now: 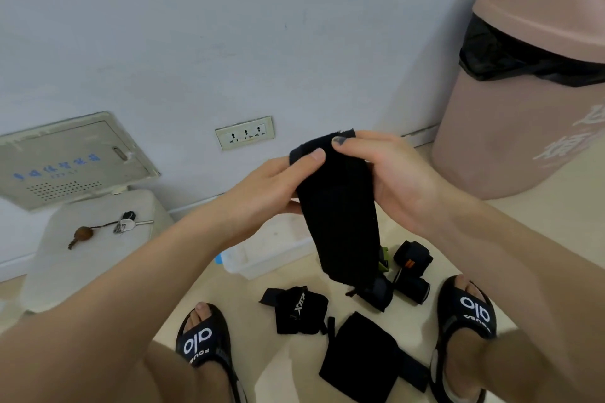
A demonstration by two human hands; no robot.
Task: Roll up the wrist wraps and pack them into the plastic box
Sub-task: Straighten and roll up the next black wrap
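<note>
A long black wrist wrap [340,206] hangs down in front of me, held by its top end. My left hand [271,186] pinches the top left corner with its thumb on the fabric. My right hand [386,170] grips the top right edge. The clear plastic box [262,252] stands on the floor behind the wrap, partly hidden by my left forearm. On the floor lie a loosely rolled black wrap with white lettering [299,307], a flat black wrap [360,360], and two rolled black wraps [413,254] [413,289] on the right.
My feet in black sandals [203,340] [468,314] frame the wraps on the beige floor. A white stool [82,258] with keys [126,224] stands at the left. A pink bin [523,82] with a black liner stands at the right. A wall socket [245,133] sits low on the wall.
</note>
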